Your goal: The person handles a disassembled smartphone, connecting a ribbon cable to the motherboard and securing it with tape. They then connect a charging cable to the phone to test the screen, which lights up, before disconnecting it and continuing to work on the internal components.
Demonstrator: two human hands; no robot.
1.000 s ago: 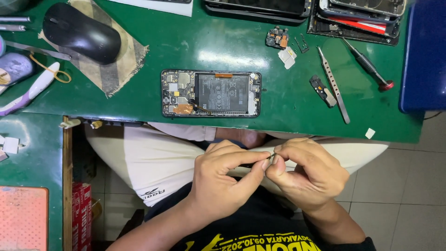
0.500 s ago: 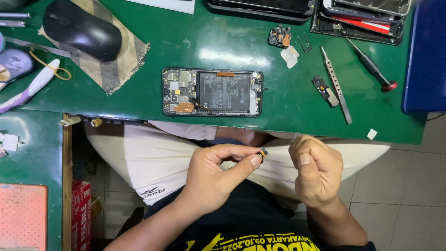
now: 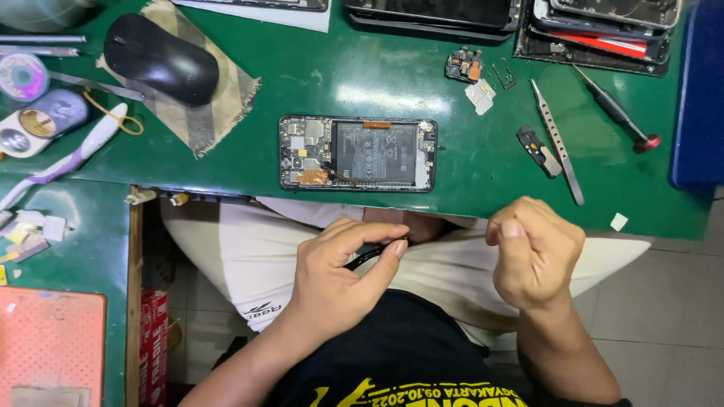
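Note:
My left hand (image 3: 343, 275) hovers over my lap and pinches a thin black cable-like strip (image 3: 367, 256) between thumb and forefinger. My right hand (image 3: 534, 252) is a closed fist beside it, a hand's width to the right; whether it holds anything I cannot tell. An opened phone (image 3: 358, 153) with its back cover off lies on the green mat (image 3: 452, 173) just above both hands, battery and circuit board exposed.
Metal tweezers (image 3: 556, 142), a small black part (image 3: 534, 147), a red-tipped screwdriver (image 3: 618, 113) and a small circuit module (image 3: 464, 65) lie right of the phone. A black mouse (image 3: 160, 58) rests on a cloth at left. Stacked phone parts sit along the top edge.
My hands, together a second ago, have pulled apart. The right hand moved right and closed into a fist; the left keeps the black strip.

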